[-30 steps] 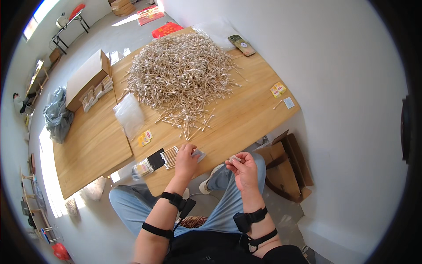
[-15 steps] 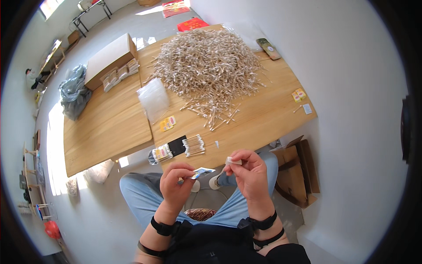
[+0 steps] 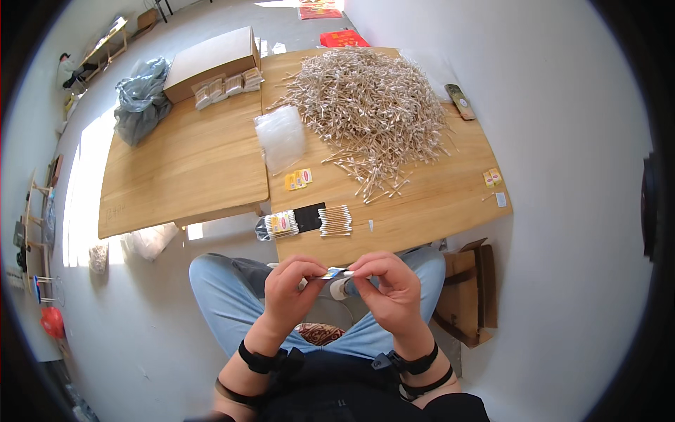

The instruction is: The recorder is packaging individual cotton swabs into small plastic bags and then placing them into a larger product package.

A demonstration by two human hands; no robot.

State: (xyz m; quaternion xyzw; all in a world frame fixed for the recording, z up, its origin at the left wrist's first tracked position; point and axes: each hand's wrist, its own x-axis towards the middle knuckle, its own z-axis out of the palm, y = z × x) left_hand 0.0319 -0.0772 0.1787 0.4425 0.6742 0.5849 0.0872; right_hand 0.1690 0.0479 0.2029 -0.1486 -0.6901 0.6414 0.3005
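Now both hands are lifted off the table and meet over the lap, where before the left hand (image 3: pixel 292 288) was reaching to the table edge. The left hand and the right hand (image 3: pixel 390 285) pinch between their fingertips a small flat blue-and-white paper strip (image 3: pixel 333 273); the fingers are closed tight on its two ends, and the strip lies level between them. I judge that one piece was picked up and is now being handled close to the body.

Just beyond the grip, at the near edge of the light wooden table (image 3: pixel 436 211), lies a bundle of cotton swabs with wooden sticks (image 3: pixel 335 220), next to a black flat piece (image 3: pixel 308 216) and a packed clear bag of swabs (image 3: pixel 278 225). Farther from the hands is the big loose heap of wooden-stick cotton swabs (image 3: pixel 369 105), and to its left an empty clear plastic bag (image 3: pixel 280 137). Far behind, on the left, stands a brown cardboard box (image 3: pixel 211 60).
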